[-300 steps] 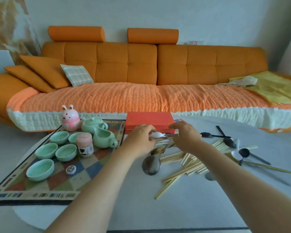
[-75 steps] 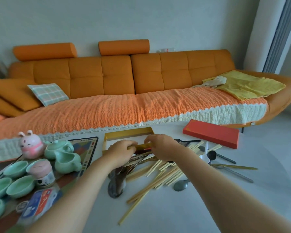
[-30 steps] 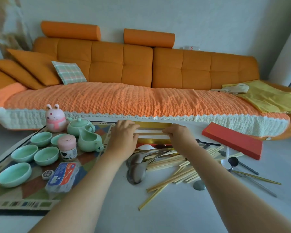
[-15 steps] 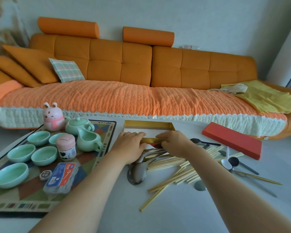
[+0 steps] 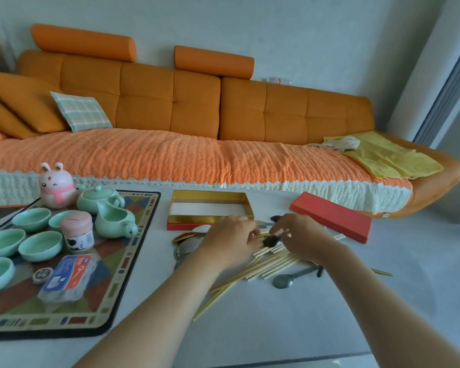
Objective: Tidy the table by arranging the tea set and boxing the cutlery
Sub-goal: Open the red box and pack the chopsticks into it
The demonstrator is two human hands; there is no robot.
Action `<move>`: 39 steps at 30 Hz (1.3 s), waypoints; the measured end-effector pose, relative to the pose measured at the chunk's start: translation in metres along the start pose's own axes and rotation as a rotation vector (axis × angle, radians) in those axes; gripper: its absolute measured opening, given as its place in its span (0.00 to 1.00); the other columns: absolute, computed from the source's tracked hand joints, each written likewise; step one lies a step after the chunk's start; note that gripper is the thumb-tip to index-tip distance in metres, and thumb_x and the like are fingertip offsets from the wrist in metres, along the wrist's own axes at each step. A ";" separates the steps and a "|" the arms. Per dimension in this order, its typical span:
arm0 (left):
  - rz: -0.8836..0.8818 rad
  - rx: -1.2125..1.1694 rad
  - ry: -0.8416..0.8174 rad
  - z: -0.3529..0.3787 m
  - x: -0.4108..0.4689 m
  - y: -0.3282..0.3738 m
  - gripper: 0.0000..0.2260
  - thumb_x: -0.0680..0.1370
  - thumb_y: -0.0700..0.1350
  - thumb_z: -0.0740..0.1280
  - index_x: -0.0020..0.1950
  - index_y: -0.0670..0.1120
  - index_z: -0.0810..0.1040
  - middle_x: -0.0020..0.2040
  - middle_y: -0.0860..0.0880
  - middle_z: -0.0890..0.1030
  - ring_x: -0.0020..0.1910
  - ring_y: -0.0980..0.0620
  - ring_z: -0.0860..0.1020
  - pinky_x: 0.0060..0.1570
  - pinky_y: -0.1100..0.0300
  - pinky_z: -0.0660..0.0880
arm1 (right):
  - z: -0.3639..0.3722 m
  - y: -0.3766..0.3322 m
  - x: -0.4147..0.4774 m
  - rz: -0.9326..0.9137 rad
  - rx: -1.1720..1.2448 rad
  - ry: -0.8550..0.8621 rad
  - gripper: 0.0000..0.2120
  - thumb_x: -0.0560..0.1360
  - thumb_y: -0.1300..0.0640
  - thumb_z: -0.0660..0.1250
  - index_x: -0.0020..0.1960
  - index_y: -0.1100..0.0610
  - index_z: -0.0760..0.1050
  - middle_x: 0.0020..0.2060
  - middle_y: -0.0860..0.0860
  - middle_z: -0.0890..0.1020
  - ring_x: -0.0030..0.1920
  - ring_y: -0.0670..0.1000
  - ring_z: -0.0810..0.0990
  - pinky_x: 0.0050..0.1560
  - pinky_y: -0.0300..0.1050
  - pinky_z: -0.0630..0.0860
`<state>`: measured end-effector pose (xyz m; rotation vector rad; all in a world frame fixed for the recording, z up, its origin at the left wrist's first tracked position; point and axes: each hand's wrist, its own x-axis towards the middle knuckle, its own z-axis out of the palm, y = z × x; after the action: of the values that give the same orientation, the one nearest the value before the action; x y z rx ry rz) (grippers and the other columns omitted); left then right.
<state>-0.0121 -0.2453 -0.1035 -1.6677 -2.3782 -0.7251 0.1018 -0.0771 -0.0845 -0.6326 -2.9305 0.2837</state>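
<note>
Left hand [image 5: 230, 241]: fingers curled over the cutlery pile; I cannot tell whether it holds anything.
Right hand [image 5: 302, 236]: as I read it, pinching the handle of a dark spoon [image 5: 270, 241], which lies between the two hands, over the chopsticks [image 5: 271, 265].
Gold box [image 5: 248, 205]: open, on the table just beyond the hands.
Red lid [image 5: 329, 216]: apart, to the right.
Teapot [image 5: 98, 199], cups [image 5: 40, 245]: on the mat [image 5: 117, 282], left.

Orange sofa [image 5: 194, 102]; plaid cushion [image 5: 81, 112]; yellow cloth [image 5: 388, 158].
</note>
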 end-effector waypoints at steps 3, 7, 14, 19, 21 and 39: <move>-0.020 0.148 -0.081 0.015 0.003 0.017 0.14 0.80 0.57 0.62 0.57 0.51 0.81 0.54 0.52 0.80 0.54 0.50 0.74 0.54 0.54 0.68 | 0.004 0.012 -0.009 0.026 -0.103 -0.054 0.20 0.78 0.61 0.59 0.63 0.43 0.77 0.66 0.46 0.77 0.63 0.50 0.76 0.61 0.47 0.75; 0.000 0.359 -0.108 0.027 0.008 0.025 0.15 0.80 0.56 0.62 0.56 0.49 0.82 0.54 0.50 0.80 0.55 0.47 0.74 0.58 0.51 0.65 | 0.018 0.019 -0.013 0.036 -0.013 -0.085 0.24 0.79 0.62 0.58 0.69 0.40 0.73 0.68 0.47 0.76 0.61 0.50 0.77 0.60 0.46 0.77; 0.055 0.363 -0.066 0.018 0.003 0.013 0.11 0.82 0.46 0.60 0.56 0.50 0.82 0.51 0.50 0.80 0.51 0.48 0.75 0.53 0.54 0.67 | 0.023 0.019 -0.007 0.008 0.027 -0.074 0.25 0.78 0.62 0.57 0.69 0.39 0.72 0.65 0.47 0.78 0.57 0.50 0.79 0.54 0.47 0.79; -0.008 0.190 0.093 0.003 0.005 -0.005 0.10 0.82 0.45 0.60 0.53 0.48 0.81 0.48 0.51 0.77 0.47 0.51 0.74 0.48 0.57 0.74 | 0.019 0.011 -0.001 -0.036 0.044 -0.008 0.15 0.81 0.58 0.59 0.62 0.45 0.78 0.54 0.49 0.82 0.50 0.51 0.81 0.52 0.50 0.80; -0.060 0.168 0.157 -0.006 0.007 -0.017 0.10 0.82 0.44 0.59 0.52 0.46 0.80 0.46 0.52 0.76 0.44 0.52 0.74 0.47 0.57 0.74 | 0.018 0.008 0.002 -0.039 0.081 0.067 0.13 0.81 0.58 0.60 0.60 0.47 0.79 0.51 0.47 0.81 0.49 0.50 0.80 0.51 0.49 0.79; -0.188 0.191 0.049 -0.020 -0.013 -0.096 0.18 0.83 0.52 0.58 0.71 0.51 0.72 0.69 0.52 0.74 0.69 0.50 0.69 0.71 0.51 0.61 | 0.045 -0.062 0.085 -0.065 -0.007 0.260 0.22 0.76 0.70 0.62 0.60 0.49 0.81 0.51 0.48 0.81 0.51 0.52 0.78 0.59 0.48 0.74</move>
<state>-0.0986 -0.2913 -0.1202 -1.3520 -2.5036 -0.5383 -0.0072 -0.1035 -0.1083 -0.5296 -2.6968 0.1701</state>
